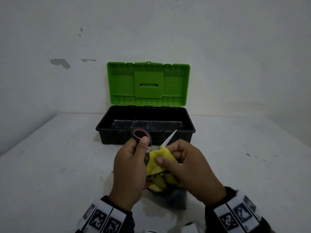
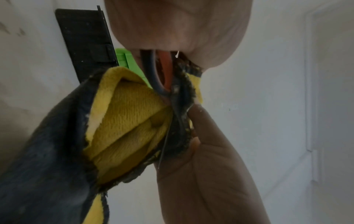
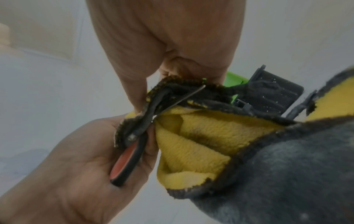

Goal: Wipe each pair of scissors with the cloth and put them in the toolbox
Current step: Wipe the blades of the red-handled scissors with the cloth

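A pair of scissors (image 1: 141,137) with black handles lined in pink-red is gripped by my left hand (image 1: 134,153) round the handles. Its pale blade points up and to the right toward the toolbox. My right hand (image 1: 170,157) pinches a yellow cloth (image 1: 161,158) with a dark grey back round the blade near the pivot. In the right wrist view the cloth (image 3: 195,136) wraps the blade (image 3: 184,97), and the handle (image 3: 126,163) lies in my left palm. The left wrist view shows the cloth (image 2: 124,128) folded against the scissors (image 2: 159,75). Behind the hands stands the toolbox (image 1: 111,137), black, with nothing seen inside.
The toolbox's green lid (image 1: 148,83) stands upright against a white wall. The box sits at the back of a pale table (image 1: 50,165). The cloth's grey end hangs down to the table below my hands. No other scissors are in view.
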The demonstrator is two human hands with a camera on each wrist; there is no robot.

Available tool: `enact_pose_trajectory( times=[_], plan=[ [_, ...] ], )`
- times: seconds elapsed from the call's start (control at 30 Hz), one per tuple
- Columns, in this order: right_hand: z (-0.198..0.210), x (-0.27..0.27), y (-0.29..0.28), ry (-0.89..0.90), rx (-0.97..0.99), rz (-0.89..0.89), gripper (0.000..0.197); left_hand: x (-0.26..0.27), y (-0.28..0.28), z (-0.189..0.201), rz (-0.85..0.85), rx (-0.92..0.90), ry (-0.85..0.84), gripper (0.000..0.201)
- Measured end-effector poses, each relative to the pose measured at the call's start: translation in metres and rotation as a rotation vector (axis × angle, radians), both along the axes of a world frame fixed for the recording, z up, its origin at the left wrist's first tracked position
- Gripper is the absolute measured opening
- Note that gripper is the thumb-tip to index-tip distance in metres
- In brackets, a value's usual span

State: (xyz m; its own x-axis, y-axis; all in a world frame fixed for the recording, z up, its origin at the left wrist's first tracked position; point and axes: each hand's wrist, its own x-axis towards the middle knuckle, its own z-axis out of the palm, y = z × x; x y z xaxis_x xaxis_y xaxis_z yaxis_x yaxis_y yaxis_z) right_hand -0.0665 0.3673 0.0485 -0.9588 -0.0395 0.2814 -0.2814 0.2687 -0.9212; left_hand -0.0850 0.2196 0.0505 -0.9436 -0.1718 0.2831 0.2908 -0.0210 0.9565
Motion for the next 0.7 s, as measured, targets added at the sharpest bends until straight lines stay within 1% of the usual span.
enact_pose_trajectory(
  times=[0.1,0.23,0.33,0.5,0.63,0.7],
  plan=[
    [-0.002,0.0,-0.004,0.034,0.031,-0.049,0.018,0.0,0.001,-0.002,0.017,-0.029,0.007,0.025],
    [-0.006,0.001,-0.006,0.012,-0.011,-0.072,0.016,0.0,-0.001,-0.008,0.032,0.0,-0.003,0.027],
    [-0.007,0.003,-0.004,0.021,-0.013,-0.085,0.016,0.004,-0.001,-0.01,0.039,0.027,-0.032,0.037],
    [-0.005,0.009,0.008,-0.015,0.023,-0.096,0.017,0.001,-0.005,-0.01,0.016,0.149,-0.098,0.041],
    [-0.001,0.014,0.022,-0.037,0.044,-0.081,0.018,-0.001,-0.004,-0.005,-0.01,0.27,-0.137,0.03],
    [0.003,0.015,0.03,-0.04,0.074,-0.086,0.018,0.0,-0.002,-0.004,-0.009,0.309,-0.161,0.03]
  ],
)
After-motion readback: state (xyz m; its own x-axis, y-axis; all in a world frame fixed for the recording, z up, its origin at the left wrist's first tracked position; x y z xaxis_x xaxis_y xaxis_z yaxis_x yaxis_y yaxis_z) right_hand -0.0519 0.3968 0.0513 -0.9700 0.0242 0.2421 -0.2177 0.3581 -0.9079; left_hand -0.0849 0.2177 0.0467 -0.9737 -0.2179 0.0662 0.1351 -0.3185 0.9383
